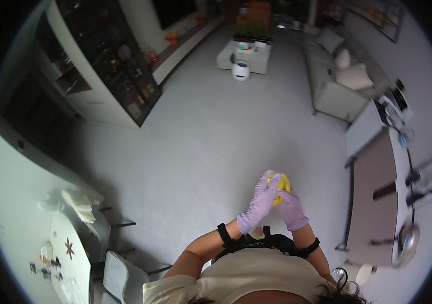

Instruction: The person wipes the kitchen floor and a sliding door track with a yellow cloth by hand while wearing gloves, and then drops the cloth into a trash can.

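Both of my hands wear light purple rubber gloves and meet in front of my body. A crumpled yellow cloth (284, 183) is bunched between them. My left hand (265, 193), on the picture's left side, wraps its fingers over the cloth. From the other side, my right hand (290, 207) presses against the cloth's lower part; its fingertips are partly hidden. Black straps circle both forearms.
Grey floor (200, 144) stretches ahead to a white rounded device (241, 71) by a low coffee table (223, 57). A grey sofa (330, 95) and a desk (398, 163) stand right. Chairs (115, 273) and a white table (81, 262) are lower left; a glass cabinet (124, 76) stands upper left.
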Tool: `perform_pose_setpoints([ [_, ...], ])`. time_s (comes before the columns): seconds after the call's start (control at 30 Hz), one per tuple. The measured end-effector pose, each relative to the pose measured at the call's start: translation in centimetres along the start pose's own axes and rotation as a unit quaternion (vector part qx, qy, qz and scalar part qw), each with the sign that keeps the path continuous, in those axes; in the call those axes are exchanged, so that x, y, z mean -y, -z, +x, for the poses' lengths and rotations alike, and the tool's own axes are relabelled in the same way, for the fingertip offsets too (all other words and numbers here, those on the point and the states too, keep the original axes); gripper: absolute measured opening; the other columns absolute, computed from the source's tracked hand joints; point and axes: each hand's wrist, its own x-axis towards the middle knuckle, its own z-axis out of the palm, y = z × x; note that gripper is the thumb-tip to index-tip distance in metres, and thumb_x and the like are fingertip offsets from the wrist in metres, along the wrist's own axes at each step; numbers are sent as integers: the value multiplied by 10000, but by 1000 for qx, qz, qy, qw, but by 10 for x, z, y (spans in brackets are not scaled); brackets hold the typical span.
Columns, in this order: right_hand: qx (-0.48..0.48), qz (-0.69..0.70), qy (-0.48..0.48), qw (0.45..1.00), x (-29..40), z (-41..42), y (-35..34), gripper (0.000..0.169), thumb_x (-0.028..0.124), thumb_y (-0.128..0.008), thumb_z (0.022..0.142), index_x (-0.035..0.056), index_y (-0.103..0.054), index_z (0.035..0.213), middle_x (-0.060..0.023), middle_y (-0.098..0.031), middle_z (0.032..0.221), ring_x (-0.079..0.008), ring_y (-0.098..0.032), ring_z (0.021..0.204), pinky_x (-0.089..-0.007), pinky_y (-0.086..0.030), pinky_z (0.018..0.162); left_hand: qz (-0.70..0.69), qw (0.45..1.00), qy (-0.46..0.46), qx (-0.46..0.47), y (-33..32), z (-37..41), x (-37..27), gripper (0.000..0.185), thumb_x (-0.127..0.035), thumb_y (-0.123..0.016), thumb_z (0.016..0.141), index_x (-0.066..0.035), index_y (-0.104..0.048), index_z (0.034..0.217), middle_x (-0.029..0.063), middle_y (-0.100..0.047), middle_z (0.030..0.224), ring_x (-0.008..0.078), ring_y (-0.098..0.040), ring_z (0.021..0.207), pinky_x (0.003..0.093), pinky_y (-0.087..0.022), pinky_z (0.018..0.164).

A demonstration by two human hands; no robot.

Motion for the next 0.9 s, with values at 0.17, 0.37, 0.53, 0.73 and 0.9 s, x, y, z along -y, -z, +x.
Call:
perform_pose_setpoints([
  [0.17, 88, -57, -80, 991, 48, 159, -45, 446, 125, -558, 905, 29, -420, 1318, -70, -513, 1235, -171, -510, 1130, -286, -423, 966, -105, 982, -81, -137, 32, 138, -35, 172, -188, -532, 967, -40, -578, 1040, -3, -584, 922, 80, -547, 848, 226, -468, 773],
  [0.37, 87, -61, -55, 993, 67, 361, 0, 439, 124, -551, 896, 30, -427, 1307, -65, -542, 1169, -165, -554, 1042, -280, -454, 906, 82, 971, -163, -157, 25, 343, -41, 207, -193, -539, 961, -20, -569, 1070, 19, -592, 968, 102, -568, 890, 239, -478, 790],
  [0.53, 16, 0, 40, 999, 132, 480, 67, 405, 43, -543, 882, 1, -448, 1273, -90, -540, 1170, -193, -546, 1059, -291, -455, 914, -27, 998, -15, -59, -36, 504, -57, 336, -241, -539, 966, 6, -521, 1193, 33, -593, 1033, 114, -559, 966, 261, -466, 880],
  [0.73, -15, -456, 220, 862, 202, 632, 158, 262, -10, -533, 857, 2, -598, 1111, -161, -535, 1161, -300, -546, 1072, -314, -441, 950, 34, 999, 7, 39, -113, 684, -51, 353, -286, -517, 974, 3, -528, 1176, 33, -583, 1031, 111, -554, 939, 250, -475, 836],
  [0.9, 108, -515, 260, 810, 233, 811, 222, 281, 21, -541, 865, -14, -577, 1142, -169, -519, 1191, -305, -537, 1094, -333, -423, 978, -42, 998, -19, -35, -139, 839, -75, 290, -287, -509, 980, -33, -556, 1113, 28, -579, 982, 108, -552, 894, 252, -479, 807],
])
